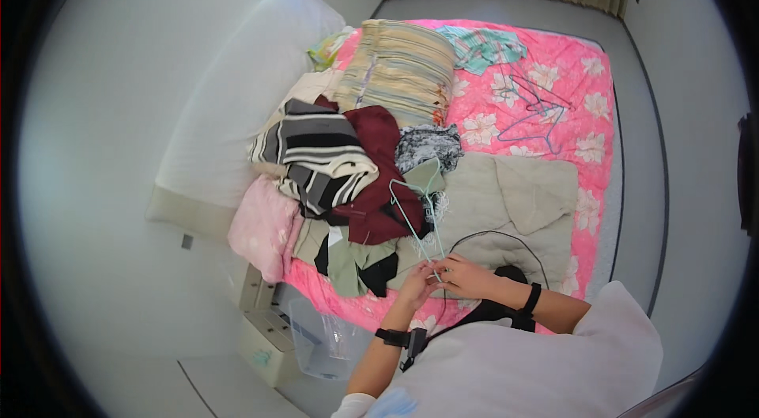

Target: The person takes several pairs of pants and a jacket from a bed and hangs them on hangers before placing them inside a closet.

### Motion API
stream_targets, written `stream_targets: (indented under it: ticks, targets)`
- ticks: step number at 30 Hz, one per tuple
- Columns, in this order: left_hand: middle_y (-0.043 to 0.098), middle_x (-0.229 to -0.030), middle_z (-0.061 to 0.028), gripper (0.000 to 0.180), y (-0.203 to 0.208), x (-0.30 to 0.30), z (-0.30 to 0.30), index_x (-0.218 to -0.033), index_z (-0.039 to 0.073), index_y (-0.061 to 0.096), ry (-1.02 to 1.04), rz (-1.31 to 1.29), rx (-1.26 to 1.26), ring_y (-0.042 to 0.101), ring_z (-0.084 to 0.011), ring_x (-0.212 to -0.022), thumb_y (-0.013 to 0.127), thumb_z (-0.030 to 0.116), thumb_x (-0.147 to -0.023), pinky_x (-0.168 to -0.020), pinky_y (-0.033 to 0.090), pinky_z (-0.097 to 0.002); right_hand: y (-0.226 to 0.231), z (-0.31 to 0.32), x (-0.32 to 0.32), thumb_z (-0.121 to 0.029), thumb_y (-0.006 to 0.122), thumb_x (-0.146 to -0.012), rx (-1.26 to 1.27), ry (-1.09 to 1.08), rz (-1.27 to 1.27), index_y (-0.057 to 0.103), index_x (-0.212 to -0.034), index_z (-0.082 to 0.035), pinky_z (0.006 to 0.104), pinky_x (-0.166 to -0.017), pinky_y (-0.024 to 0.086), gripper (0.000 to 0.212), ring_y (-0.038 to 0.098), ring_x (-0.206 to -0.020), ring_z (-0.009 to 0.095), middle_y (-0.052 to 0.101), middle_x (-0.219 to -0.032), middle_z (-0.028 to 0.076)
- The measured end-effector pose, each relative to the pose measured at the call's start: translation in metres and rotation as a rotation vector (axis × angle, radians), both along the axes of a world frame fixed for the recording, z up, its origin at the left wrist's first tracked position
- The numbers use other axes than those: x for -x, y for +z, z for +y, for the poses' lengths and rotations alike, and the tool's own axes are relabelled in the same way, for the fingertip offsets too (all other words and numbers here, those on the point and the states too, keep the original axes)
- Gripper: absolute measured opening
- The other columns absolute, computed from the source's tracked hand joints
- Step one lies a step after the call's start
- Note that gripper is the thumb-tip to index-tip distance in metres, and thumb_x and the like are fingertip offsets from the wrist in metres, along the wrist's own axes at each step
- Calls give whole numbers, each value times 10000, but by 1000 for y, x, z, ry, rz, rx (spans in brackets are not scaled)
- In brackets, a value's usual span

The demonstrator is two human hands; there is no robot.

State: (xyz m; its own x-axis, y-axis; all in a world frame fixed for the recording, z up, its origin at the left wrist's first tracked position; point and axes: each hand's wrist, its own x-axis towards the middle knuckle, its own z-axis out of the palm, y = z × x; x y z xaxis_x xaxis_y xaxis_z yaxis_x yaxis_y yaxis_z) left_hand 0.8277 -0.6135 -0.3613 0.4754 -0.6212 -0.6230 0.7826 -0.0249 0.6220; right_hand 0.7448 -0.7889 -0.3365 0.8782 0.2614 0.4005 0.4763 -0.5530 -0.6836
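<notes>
My left hand (418, 286) and my right hand (468, 275) are close together above the near side of the bed, both closed on one end of a mint-green clothes hanger (404, 212). The hanger points away from me, its hook at the far end, with no garment on it. Beyond and to the left of it lies a heap: a maroon garment (378, 137), a black, grey and cream striped garment (320, 151) and a black-and-white patterned garment (428, 147). A sage-green garment (348, 264) lies left of my left hand, partly over black cloth.
The bed has a pink floral cover (589, 145) and a beige blanket (522, 189). Several loose hangers (531, 114) lie at the far right. A striped pillow (403, 66) and teal checked cloth (484, 47) are at the back. A clear plastic bin (316, 343) stands below the near-left edge.
</notes>
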Motion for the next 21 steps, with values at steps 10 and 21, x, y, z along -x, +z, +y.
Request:
stream_targets:
  ticks: [10, 21]
  targets:
    - [592, -873, -71, 243, 3, 47, 17, -1156, 40, 440, -153, -333, 3, 600, -162, -713, 466, 209, -983, -649, 525, -290, 17, 77, 43, 33, 584, -732, -1149, -464, 671, 241, -1436, -35, 368, -853, 476, 786, 555, -1046, 237, 475, -1297, 179]
    - [628, -827, -121, 338, -32, 2, 1, -1179, -17, 492, -827, -644, 121, 617, -198, -628, 444, 263, -994, -565, 513, -319, 4, 19, 75, -34, 546, -885, -1438, -640, 803, 302, -1416, -66, 354, -873, 483, 585, 603, -922, 221, 622, -1033, 117]
